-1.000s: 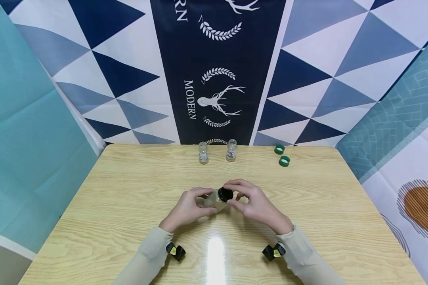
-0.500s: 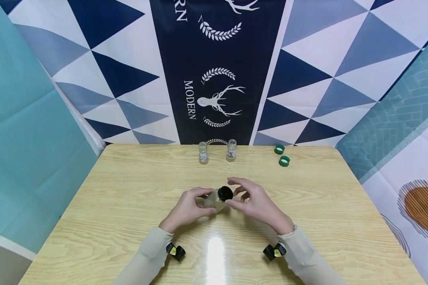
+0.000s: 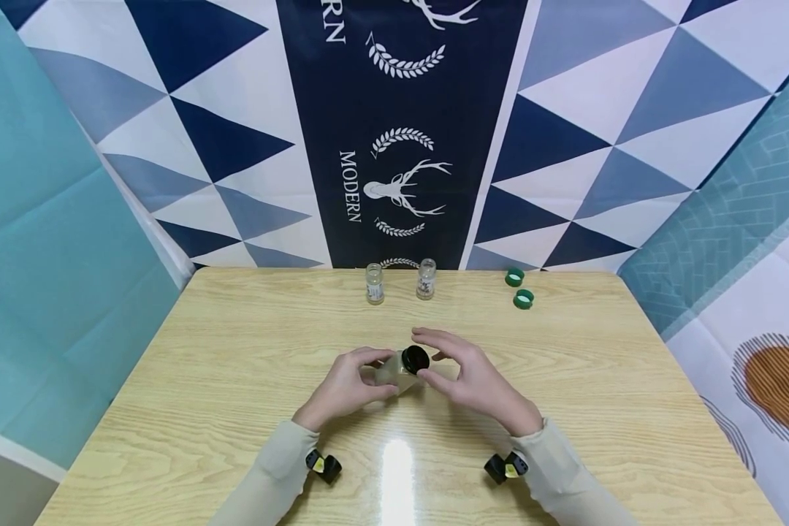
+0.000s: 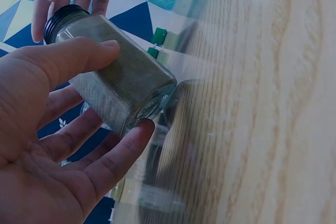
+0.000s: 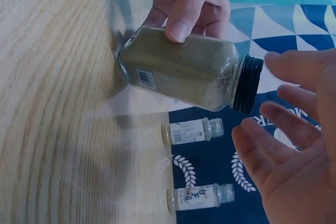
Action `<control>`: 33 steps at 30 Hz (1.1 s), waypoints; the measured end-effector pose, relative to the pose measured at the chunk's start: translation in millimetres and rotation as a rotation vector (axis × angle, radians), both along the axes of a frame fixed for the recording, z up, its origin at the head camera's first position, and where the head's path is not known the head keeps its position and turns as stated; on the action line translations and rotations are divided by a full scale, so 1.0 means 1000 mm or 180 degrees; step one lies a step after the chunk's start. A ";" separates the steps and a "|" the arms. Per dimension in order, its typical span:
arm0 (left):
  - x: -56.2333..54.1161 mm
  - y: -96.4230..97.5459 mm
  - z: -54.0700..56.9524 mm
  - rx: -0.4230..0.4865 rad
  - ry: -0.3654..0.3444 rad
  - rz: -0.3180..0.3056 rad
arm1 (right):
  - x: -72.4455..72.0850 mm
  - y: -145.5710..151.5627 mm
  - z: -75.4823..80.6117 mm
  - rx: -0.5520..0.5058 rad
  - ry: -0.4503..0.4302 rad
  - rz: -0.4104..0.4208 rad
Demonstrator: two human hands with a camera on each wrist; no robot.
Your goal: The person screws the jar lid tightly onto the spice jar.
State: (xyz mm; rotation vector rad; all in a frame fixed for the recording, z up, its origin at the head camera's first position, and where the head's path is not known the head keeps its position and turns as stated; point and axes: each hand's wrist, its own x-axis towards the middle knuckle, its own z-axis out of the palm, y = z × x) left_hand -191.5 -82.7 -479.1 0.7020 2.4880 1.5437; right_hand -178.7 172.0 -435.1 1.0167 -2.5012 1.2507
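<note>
My left hand (image 3: 343, 387) holds a clear glass spice jar (image 3: 393, 372) between thumb and fingers near the middle of the table. Greenish-brown powder fills much of the jar, and a small barcode label (image 5: 145, 78) shows on its side in the right wrist view. It is tilted, its base low by the wood and its black screw cap (image 3: 416, 359) towards my right hand (image 3: 470, 376). The right hand's thumb is at the cap's rim; whether it touches cannot be told. Its other fingers are spread loosely, apart from the cap.
Two small glass bottles with white labels, a left one (image 3: 375, 285) and a right one (image 3: 426, 280), stand uncapped near the table's (image 3: 237, 351) back edge. Two green caps, a rear one (image 3: 514, 277) and a front one (image 3: 523, 299), lie to their right.
My right hand's fingers were on the black cap a second ago, then came away from it. They now stand spread around it. The left hand and jar have stayed in place.
</note>
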 end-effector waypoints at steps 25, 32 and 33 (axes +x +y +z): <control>-0.001 0.001 0.001 -0.0055 -0.0038 -0.0041 | -0.002 -0.001 -0.004 0.0084 0.0189 0.0045; 0.000 0.000 0.002 -0.0050 -0.0038 -0.0041 | 0.000 -0.002 -0.003 0.0101 0.0093 -0.0077; 0.000 0.000 0.002 -0.0048 -0.0040 -0.0043 | 0.000 -0.001 -0.004 0.0109 0.0082 -0.0100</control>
